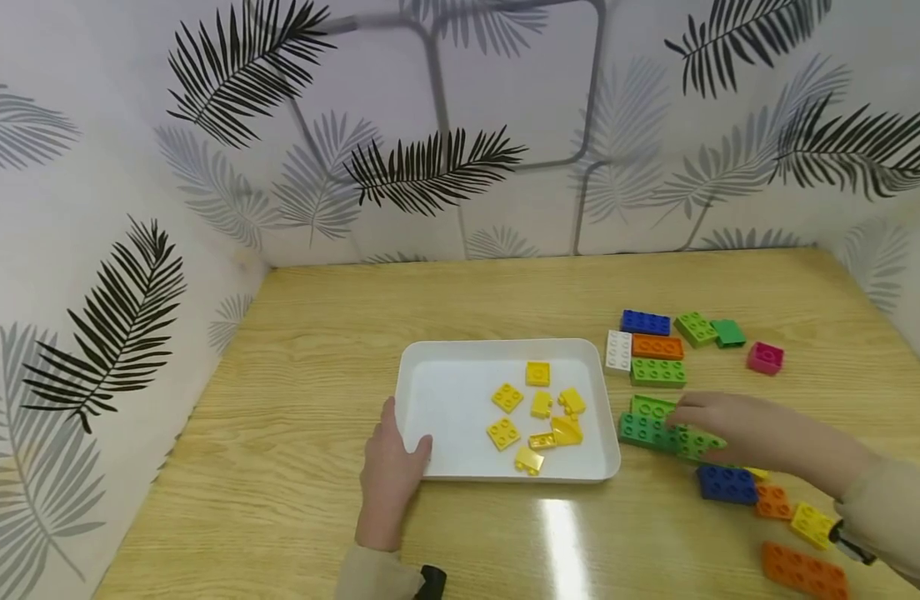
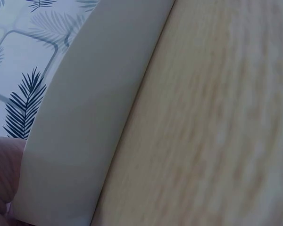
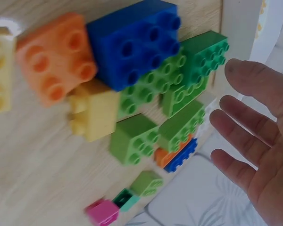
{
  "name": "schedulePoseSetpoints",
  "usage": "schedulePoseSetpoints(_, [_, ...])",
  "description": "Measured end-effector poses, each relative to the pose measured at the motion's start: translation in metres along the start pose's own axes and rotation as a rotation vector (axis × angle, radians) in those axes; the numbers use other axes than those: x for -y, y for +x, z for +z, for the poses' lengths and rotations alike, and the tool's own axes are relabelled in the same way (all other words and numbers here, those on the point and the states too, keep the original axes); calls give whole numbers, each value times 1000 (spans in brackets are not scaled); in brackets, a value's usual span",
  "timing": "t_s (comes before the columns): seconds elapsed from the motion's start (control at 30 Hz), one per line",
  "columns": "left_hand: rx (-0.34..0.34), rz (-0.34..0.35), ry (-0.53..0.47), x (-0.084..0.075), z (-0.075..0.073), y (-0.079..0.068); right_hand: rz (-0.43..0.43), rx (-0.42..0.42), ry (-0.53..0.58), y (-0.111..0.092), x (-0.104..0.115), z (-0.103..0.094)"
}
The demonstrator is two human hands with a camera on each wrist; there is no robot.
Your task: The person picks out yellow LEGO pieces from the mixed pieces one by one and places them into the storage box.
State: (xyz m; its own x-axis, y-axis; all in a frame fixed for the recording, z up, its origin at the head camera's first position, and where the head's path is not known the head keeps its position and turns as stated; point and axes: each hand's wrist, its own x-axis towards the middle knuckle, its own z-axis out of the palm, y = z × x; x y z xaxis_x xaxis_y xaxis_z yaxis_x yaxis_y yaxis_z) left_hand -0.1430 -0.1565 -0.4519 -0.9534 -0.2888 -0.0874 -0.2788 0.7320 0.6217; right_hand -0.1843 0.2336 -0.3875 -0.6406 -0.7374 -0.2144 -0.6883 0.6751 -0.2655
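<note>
A white tray [image 1: 460, 479] holds several yellow toy building bricks [image 1: 503, 433] in its right half. At its front left corner, my left hand [image 1: 392, 471] grips the rim, with the thumb on the inner side and the fingers along the outside. The left wrist view shows part of that hand against the tray wall [image 2: 89, 103]. To the right of the tray, my right hand [image 1: 737, 425] hovers over green bricks [image 1: 647, 432]. Its fingers [image 3: 240, 136] are spread and hold nothing in the right wrist view. A dark blue brick [image 3: 137, 42] lies near it.
Beyond the right hand lie blue [image 1: 646, 322], white [image 1: 618, 351], orange [image 1: 657, 347] and pink bricks [image 1: 765, 357]. Nearer me are a yellow brick [image 1: 812, 525] and a long orange brick [image 1: 805, 571]. A leaf-patterned backdrop [image 1: 505, 208] borders the wooden table [image 1: 302, 375].
</note>
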Motion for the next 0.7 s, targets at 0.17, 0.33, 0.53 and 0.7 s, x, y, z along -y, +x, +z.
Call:
schedulePoseSetpoints(0.17, [-9, 7, 0, 1, 0, 1, 26, 0, 15, -15, -12, 8])
schedulePoseSetpoints(0.33, [-3, 11, 6, 2, 1, 1, 70, 35, 54, -23, -21, 14])
schedulePoseSetpoints(0.53, [-3, 7, -1, 1, 1, 1, 158, 99, 75, -29, -30, 18])
schedulePoseSetpoints(0.7, [0, -2, -8, 0, 0, 0, 240, 129, 81, -34, -35, 22])
